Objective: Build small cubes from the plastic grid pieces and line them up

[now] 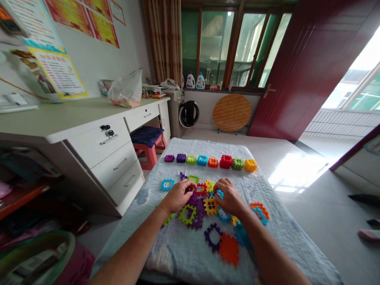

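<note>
Loose interlocking plastic building tiles lie in a heap on the cloth-covered table. My left hand (pixel 177 196) is at the heap's left side, fingers curled towards the thumb; what lies between them is hidden. Just beyond its fingertips is a red frame tile (pixel 201 189). My right hand (pixel 230 194) pinches a small blue tile (pixel 219 193) at the right of the heap. Between the hands lie a yellow window tile (pixel 210 206) and purple tiles (pixel 199 213). Closer to me are a green frame tile (pixel 187 215), a dark purple frame tile (pixel 213 237) and an orange tile (pixel 229 249).
Across the table's far part runs a row of tile stacks sorted by colour, from purple (pixel 181 158) to red (pixel 226 161) and yellow (pixel 250 165). A blue window tile (pixel 167 184) lies apart at left. A white desk (pixel 109 138) and red stool (pixel 150 146) stand left.
</note>
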`<state>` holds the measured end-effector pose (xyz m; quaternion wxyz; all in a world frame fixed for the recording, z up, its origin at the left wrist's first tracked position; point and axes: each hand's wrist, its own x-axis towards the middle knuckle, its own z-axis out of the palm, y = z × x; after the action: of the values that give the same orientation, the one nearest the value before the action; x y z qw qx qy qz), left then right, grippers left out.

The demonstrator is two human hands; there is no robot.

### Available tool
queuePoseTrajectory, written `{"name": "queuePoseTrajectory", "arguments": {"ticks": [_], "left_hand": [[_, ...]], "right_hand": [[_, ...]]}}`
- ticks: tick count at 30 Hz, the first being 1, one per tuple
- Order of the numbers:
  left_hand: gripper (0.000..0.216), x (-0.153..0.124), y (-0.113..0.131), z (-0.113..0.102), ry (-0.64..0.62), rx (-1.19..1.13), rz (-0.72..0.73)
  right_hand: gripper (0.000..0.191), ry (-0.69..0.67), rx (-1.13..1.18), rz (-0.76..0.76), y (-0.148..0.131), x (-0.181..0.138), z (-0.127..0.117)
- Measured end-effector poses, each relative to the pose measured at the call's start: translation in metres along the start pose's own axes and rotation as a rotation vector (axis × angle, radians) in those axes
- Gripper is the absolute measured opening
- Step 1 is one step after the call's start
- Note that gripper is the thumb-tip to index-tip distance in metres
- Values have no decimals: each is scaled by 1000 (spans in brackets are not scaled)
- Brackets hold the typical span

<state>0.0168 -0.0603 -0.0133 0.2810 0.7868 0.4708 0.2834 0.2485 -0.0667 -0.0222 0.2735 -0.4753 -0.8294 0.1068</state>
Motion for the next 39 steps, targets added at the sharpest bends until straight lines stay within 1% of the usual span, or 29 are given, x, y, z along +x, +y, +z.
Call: {"name": "queuePoseTrajectory", "arguments": {"ticks": [2, 6, 8, 11, 15, 19, 23, 26, 29, 31, 35, 39], "left_hand": [[26, 0, 4, 0, -8, 1, -12], [25, -2, 8, -3, -84, 43, -42], [26, -4, 6, -6, -98, 64, -36], [27, -6, 2, -11, -119, 100, -41], [26, -5, 0, -13, -154, 135, -53], [25, -3, 3, -5, -131, 130, -16], [23, -3, 2, 3, -114, 214, 17], [33, -6, 1, -1, -174, 246, 24], [54, -11, 2, -11, -285, 253, 57], [64, -13, 4, -17, -346, 274, 69], [68, -12, 10, -20, -394, 343, 78], [67, -7, 11, -17, -388, 388, 104]], "right_hand": [[17, -29, 19, -54, -10, 0, 1], [18, -164, 21, -190, -31, -2, 6], [16, -197, -3, -207, -34, -2, 10], [16, -175, -48, -147, -27, -3, 13], [20, -96, -99, -38, -9, -3, 13], [23, -35, -129, 29, 2, -2, 13], [19, -25, -121, 37, 2, -1, 12], [17, -27, -93, 16, -3, -1, 9], [16, -60, -29, -45, -10, -2, 5], [20, -99, 0, -85, -15, -3, 3], [33, -182, -50, -112, -22, -4, 3], [44, -231, -125, -114, -22, -4, 4]]}}
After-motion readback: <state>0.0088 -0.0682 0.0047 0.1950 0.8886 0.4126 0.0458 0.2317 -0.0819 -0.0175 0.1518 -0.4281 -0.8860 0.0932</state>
